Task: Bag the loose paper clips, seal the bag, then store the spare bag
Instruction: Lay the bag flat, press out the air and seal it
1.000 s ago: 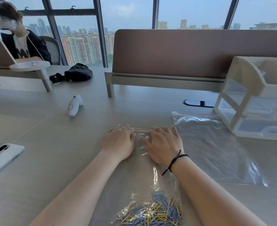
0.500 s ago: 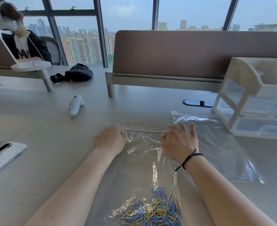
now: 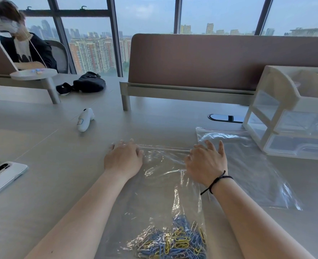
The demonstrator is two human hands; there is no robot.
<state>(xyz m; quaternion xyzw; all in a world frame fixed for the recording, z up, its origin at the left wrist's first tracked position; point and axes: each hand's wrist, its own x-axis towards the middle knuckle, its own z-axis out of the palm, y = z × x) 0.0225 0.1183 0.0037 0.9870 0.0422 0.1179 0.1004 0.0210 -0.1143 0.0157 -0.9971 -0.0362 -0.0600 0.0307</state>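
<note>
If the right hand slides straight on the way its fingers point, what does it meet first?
The right hand already lies partly over the spare bag; beyond that, probably the white drawer organizer, though depth is hard to judge.

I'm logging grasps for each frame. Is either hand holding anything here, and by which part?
Nothing is gripped. The left hand and right hand press flat on the clip bag's zip strip, one at each end.

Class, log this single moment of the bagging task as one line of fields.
step: sealing | left hand: pressing zip strip | right hand: at strip's right end | paper clips: inside bag | spare bag: flat on desk, unstored
</note>
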